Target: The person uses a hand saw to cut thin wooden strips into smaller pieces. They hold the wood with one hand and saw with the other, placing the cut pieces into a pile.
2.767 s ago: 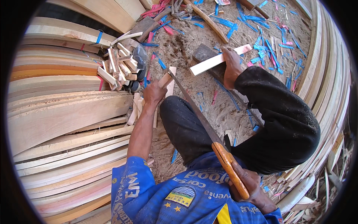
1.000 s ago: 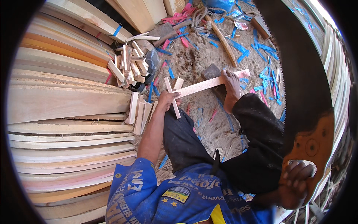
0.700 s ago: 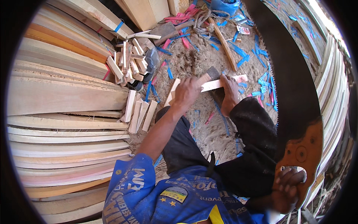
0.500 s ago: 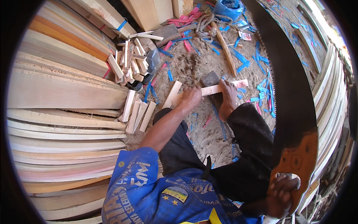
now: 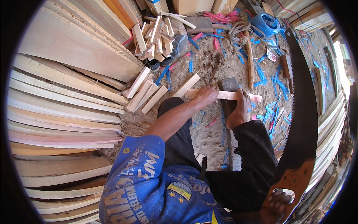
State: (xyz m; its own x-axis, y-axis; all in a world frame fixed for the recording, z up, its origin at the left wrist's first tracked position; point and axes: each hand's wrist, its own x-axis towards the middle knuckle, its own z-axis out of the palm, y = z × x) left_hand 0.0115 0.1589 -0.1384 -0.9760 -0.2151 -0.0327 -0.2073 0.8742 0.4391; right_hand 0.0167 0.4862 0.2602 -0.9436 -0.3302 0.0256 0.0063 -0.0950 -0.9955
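My left hand (image 5: 207, 95) is closed on a short wooden strip (image 5: 228, 95). The strip lies across a dark wooden beam (image 5: 228, 83) on the ground. My bare foot (image 5: 238, 112) presses on the strip from the near side, right of the hand, and the strip's right end sticks out past it. At the lower right my right hand (image 5: 276, 206) grips a handsaw (image 5: 301, 112) by its brown wooden handle. The saw's long dark blade points away from me, its toothed edge facing left, apart from the strip.
Cut wooden pieces (image 5: 146, 93) lie left of my knee, with one more piece (image 5: 186, 85) beside the strip. Behind them is a pile of short offcuts (image 5: 158, 37). Stacked boards (image 5: 63, 89) line the left side. Blue and pink ribbon scraps (image 5: 261, 74) litter the sandy ground.
The view has shifted, so the scene sits farther right and lower. The saw's tip now shows fully at the upper right. My left hand and foot stay on the strip.
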